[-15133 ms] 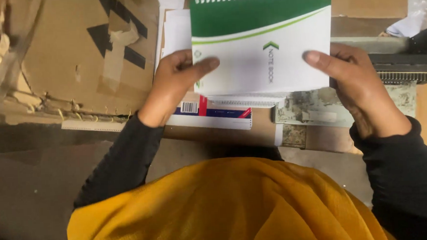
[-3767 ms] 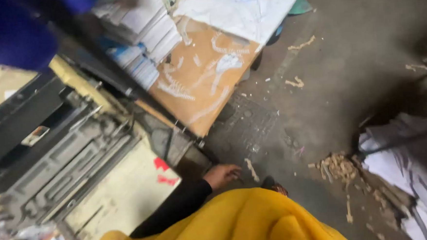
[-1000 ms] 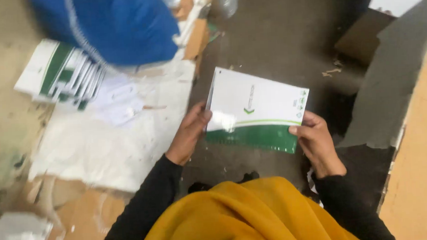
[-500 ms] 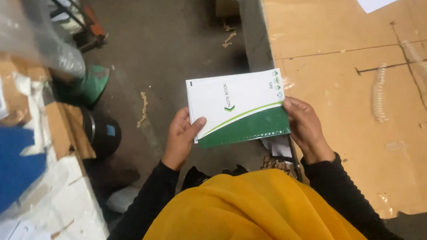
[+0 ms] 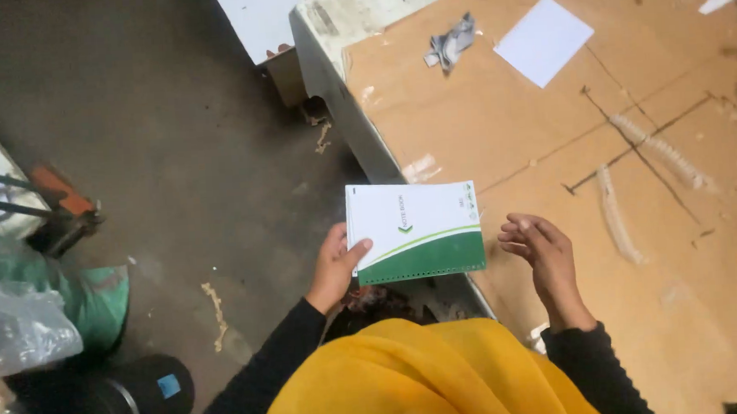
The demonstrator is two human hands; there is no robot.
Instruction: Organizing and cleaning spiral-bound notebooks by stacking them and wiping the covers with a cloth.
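Observation:
My left hand (image 5: 335, 264) grips a white and green notebook (image 5: 412, 230) by its left edge, thumb on the cover. The notebook has a row of punched holes along its lower green edge and no coil in it. It hangs over the edge of a brown cardboard-covered table (image 5: 551, 164). My right hand (image 5: 539, 248) is off the notebook, just to its right, with fingers loosely curled and nothing in it, above the tabletop.
Two white plastic spiral coils (image 5: 660, 151) (image 5: 614, 215) lie on the table to the right. A white sheet (image 5: 543, 40) and a crumpled scrap (image 5: 452, 41) lie farther back. On the dark floor to the left are a black round container (image 5: 143, 397), green item (image 5: 96, 297) and plastic bag (image 5: 13, 322).
My right hand has let go of the notebook's right edge and drawn slightly away. The view has swung further over the table; the left hand still holds the notebook.

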